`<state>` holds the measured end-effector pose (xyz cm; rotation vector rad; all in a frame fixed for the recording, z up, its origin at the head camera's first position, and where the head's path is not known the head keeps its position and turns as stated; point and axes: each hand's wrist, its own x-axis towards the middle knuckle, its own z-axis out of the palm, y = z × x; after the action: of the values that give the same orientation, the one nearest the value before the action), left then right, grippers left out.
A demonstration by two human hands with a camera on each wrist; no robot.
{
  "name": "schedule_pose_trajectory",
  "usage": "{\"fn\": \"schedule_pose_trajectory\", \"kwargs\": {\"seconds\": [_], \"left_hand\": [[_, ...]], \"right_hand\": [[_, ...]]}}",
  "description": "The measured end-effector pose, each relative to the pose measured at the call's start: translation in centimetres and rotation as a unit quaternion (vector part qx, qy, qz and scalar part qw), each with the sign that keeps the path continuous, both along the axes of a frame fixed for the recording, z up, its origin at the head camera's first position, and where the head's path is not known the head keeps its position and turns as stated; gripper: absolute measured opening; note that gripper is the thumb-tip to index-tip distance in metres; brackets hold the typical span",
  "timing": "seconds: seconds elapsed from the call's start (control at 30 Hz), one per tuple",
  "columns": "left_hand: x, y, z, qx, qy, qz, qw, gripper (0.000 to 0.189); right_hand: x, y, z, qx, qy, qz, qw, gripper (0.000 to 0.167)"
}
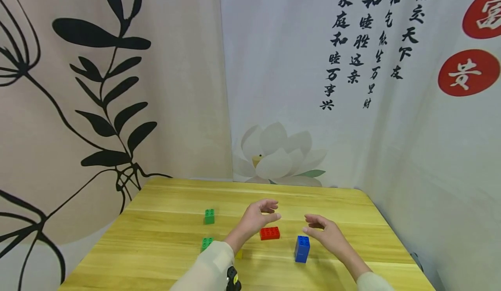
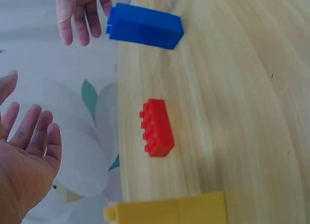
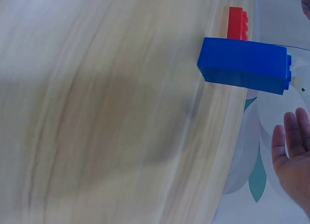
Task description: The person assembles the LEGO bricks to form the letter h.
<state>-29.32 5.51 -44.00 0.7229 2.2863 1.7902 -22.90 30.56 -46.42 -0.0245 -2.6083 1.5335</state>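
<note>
My left hand (image 1: 259, 215) hovers above the table beside a red toy brick (image 1: 270, 233), fingers loosely bent and holding nothing. On the other side my right hand (image 1: 324, 232) hangs just above and right of a blue brick stack (image 1: 302, 249), apart from it and likewise holding nothing. The stack (image 3: 244, 64) stands upright and shows a seam across its middle in the right wrist view. With its studs up, the red brick (image 2: 157, 128) lies flat between the hands. A yellow brick stack (image 2: 172, 209) is cut off at the left wrist view's bottom edge.
A green brick (image 1: 209, 216) stands further back on the left. Another green brick (image 1: 206, 243) is partly hidden by my left sleeve. The wooden table (image 1: 168, 221) ends at a printed cloth backdrop (image 1: 188, 86) behind and on the right.
</note>
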Motion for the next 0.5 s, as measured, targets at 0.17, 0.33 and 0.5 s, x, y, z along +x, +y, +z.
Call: {"fn": "schedule_pose_trajectory", "kwargs": {"seconds": [0.17,0.33,0.5], "left_hand": [[-0.5,-1.3,0.6,-0.003,0.008,0.006,0.9999,0.04],[-1.0,-2.7,0.6,0.002,-0.001,0.01,1.0,0.042],[-1.2,-4.0,0.5,0.013,-0.003,0.017,0.9998,0.043]], "right_hand": [[-0.3,-0.7,0.6,-0.002,-0.001,0.002,1.0,0.052],[-0.7,-1.8,1.2,-0.015,0.01,0.01,0.9998,0.049],[-0.9,-3.2,1.9,-0.032,0.018,0.021,0.9991,0.048]]}}
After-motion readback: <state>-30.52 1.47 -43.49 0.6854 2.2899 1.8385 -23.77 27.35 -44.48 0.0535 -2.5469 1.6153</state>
